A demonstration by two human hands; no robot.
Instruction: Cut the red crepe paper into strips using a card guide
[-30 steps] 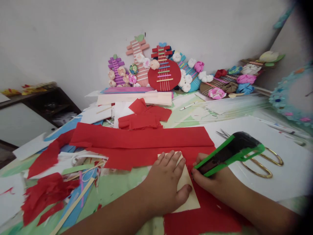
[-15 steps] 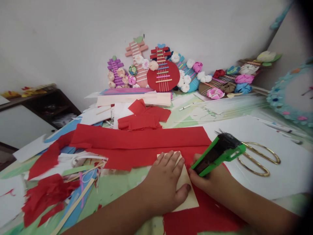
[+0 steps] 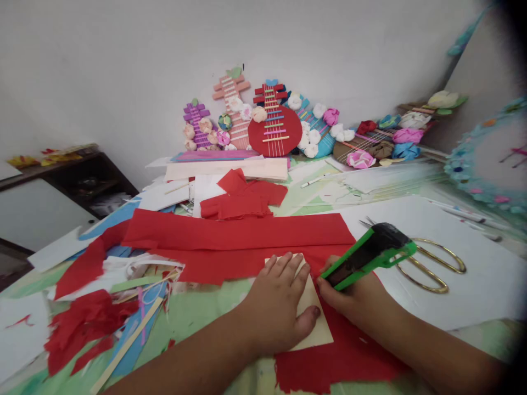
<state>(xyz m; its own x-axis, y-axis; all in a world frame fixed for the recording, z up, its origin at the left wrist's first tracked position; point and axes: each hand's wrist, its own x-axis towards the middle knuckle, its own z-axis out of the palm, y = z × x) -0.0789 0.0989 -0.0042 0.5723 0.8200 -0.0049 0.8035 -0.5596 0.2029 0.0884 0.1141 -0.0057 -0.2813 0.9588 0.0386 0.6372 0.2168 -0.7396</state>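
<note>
My left hand lies flat with its fingers stretched out, pressing a cream rectangular card onto red crepe paper. Just right of the card, my right hand is closed around a green and black utility knife. The knife leans with its lower end towards the card's right edge; its blade is hidden by my fingers. Gold-handled scissors lie on a white sheet beyond my right hand. A long folded red strip stretches across the table above my left hand.
Red scraps and a blue strip clutter the left side. Small folded red pieces sit farther back. Decorated paper lutes, among them a red one, lean against the wall. A dark cabinet stands at the left.
The knife has tilted and shifted slightly to the right in my right hand. My left hand stays on the card. The whole view has shifted slightly.
</note>
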